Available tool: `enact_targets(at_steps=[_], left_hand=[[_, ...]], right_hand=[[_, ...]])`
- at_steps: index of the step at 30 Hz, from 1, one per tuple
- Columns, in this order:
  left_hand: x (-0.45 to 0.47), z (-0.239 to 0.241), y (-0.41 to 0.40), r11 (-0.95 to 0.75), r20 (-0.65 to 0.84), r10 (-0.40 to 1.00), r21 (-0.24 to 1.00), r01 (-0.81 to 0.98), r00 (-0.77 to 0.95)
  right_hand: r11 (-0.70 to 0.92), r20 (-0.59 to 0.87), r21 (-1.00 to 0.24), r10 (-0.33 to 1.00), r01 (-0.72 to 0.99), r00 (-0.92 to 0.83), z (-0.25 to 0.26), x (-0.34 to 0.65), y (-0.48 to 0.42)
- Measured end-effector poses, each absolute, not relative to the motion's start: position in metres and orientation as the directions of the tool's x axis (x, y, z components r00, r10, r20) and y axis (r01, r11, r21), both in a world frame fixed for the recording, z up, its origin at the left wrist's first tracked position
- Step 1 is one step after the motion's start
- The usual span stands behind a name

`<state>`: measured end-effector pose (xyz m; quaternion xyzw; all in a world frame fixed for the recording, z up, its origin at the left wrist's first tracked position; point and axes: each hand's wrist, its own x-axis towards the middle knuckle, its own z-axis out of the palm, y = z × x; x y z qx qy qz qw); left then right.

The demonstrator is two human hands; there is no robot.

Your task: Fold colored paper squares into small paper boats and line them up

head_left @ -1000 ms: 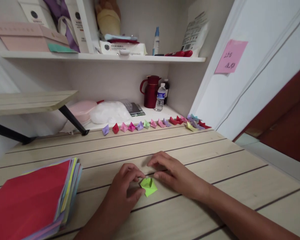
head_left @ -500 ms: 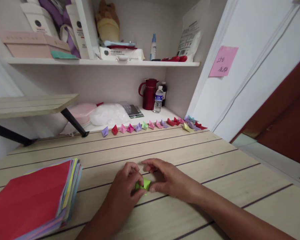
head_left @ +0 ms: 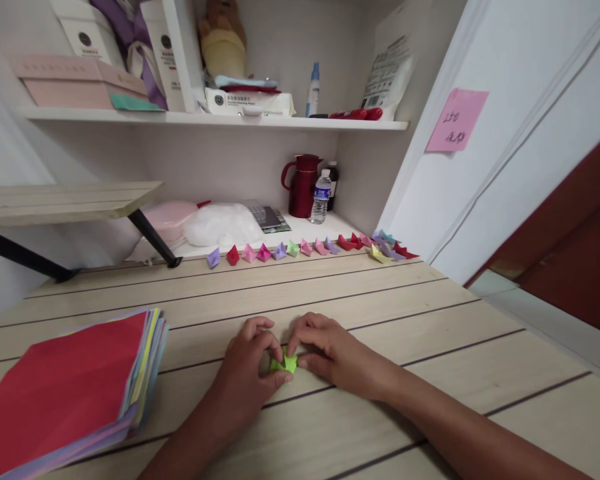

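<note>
A small piece of folded lime-green paper (head_left: 291,363) sits low over the middle of the wooden table, between my two hands. My left hand (head_left: 254,363) pinches its left side with thumb and forefinger. On the other side, my right hand (head_left: 325,350) has its thumb and forefinger closed on the right part of the paper. Its folds are partly covered by my fingers. Along the table's back edge stands a row of small folded paper boats (head_left: 279,251) in purple, red, pink and green, with more bunched at the right end.
A stack of coloured paper sheets (head_left: 70,380), red on top, lies at the left. Behind the boats are a dark red jug (head_left: 303,190), a water bottle (head_left: 321,199) and a plastic bag (head_left: 223,225). A raised wooden stand (head_left: 70,200) with black legs is at back left.
My right forefinger has come down from above onto the green paper, and the right hand has closed in. The view has shifted slightly.
</note>
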<state>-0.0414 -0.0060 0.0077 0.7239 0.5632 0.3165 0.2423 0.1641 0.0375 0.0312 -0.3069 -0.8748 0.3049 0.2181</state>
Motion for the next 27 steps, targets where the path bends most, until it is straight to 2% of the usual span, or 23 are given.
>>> enact_targets(at_steps=[9,16,21,27], left_hand=[[-0.0422,0.0123,-0.0091,-0.224,0.131,0.973,0.723,0.653,0.189],[-0.0466,0.0094,-0.014,-0.24,0.119,0.967,0.721,0.65,0.225],[-0.0497,0.0095,-0.0148,-0.235,0.106,0.966,0.729,0.643,0.234],[-0.05,0.013,-0.0133,-0.239,0.109,0.965,0.73,0.64,0.237]], right_hand=[[0.666,0.214,-0.667,0.6,0.334,-0.771,0.0311,0.1616,0.0397],[0.713,0.194,-0.612,0.556,0.343,-0.808,0.0303,0.1603,0.0395],[0.674,0.165,-0.623,0.608,0.396,-0.777,0.0339,0.1598,0.0379],[0.711,0.175,-0.587,0.578,0.388,-0.797,0.0294,0.1586,0.0405]])
